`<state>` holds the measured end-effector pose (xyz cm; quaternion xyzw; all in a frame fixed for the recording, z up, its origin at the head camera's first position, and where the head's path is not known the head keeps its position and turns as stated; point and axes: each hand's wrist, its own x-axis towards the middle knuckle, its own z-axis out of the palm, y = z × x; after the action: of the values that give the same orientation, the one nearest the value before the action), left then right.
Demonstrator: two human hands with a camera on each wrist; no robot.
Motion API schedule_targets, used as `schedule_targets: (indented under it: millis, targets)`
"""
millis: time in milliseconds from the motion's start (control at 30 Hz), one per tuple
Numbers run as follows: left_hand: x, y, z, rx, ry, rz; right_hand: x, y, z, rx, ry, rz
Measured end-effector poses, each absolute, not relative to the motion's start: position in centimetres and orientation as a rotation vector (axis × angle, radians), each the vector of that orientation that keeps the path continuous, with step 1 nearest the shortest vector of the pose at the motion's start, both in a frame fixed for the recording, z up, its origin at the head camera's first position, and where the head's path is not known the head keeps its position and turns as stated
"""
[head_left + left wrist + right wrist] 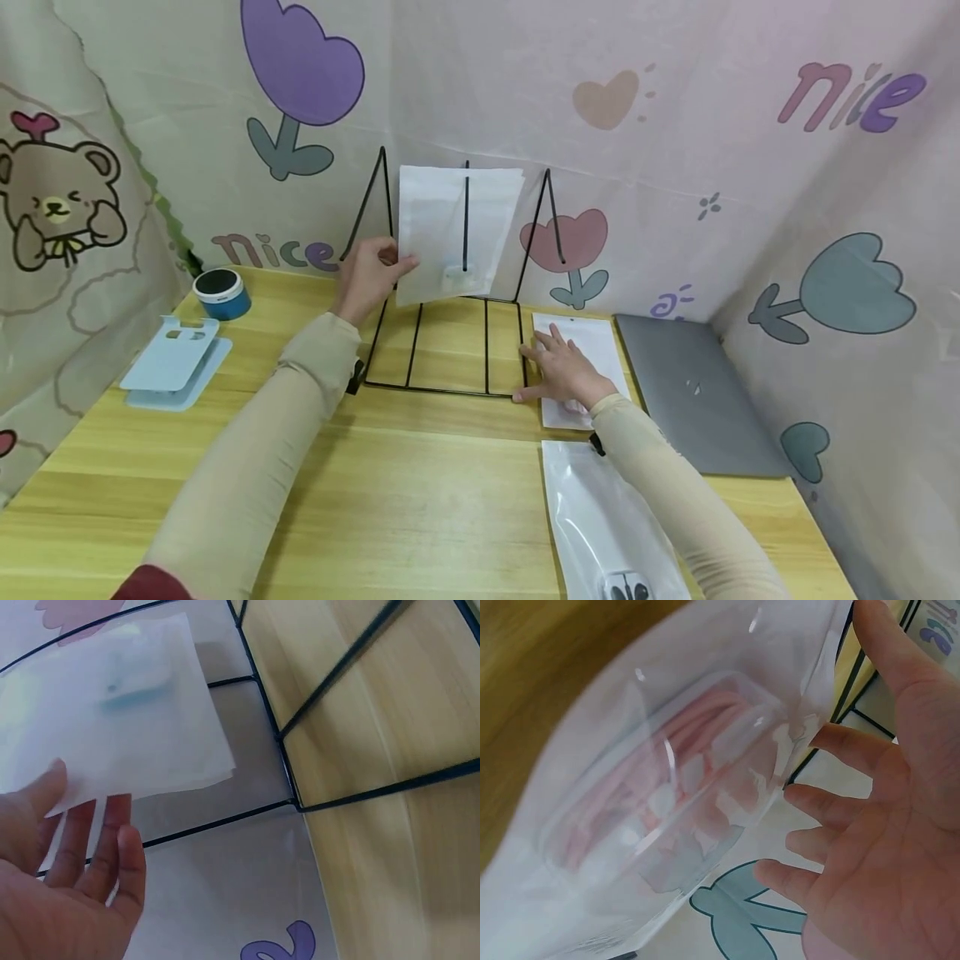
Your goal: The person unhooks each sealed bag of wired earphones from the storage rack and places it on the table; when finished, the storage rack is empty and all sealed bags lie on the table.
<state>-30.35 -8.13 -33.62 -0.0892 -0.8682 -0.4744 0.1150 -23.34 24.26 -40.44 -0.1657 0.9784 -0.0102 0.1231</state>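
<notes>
A black wire rack [447,392] stands at the back of the table. A flat white packet [427,217] hangs on its middle hook; a pale object shows faintly inside. My left hand [363,279] pinches the packet's left edge, thumb in front; in the left wrist view the other fingers [129,862] are spread below the edge. My right hand [562,367] lies with fingers spread over a white plastic bag [592,333] on the table, its thumb beside the rack's base. In the right wrist view, this bag shows a coiled pink cable [697,727] inside.
Nearer me lies another white bag [592,508] with a black item inside. A closed grey laptop [693,392] is at the right. At the left are a light-blue folding stand [172,358] and a round blue container [225,304]. A printed curtain [480,92] hangs behind.
</notes>
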Motion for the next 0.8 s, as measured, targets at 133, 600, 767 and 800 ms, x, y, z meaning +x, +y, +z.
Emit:
schedule_targets:
  millis: [133,600,767,800]
  targets:
    - [-30.5,-7.8,-33.3,-0.289,-2.526,-1.412,-23.3,24.2,-40.4,-0.469,2.846,-0.046]
    - [-27.7,-7.5,-32.7,-0.316,-2.451,-1.588,-23.1,24.3,-40.2,-0.446,2.834,-0.031]
    - [-26.1,-7.7,-32.6,-0.368,-2.432,-1.735,-23.2,24.2,-40.1,-0.446,2.830,-0.030]
    - [-25.8,-7.8,-32.5,-0.378,-2.435,-1.756,-23.2,24.2,-40.1,-0.446,2.831,-0.031]
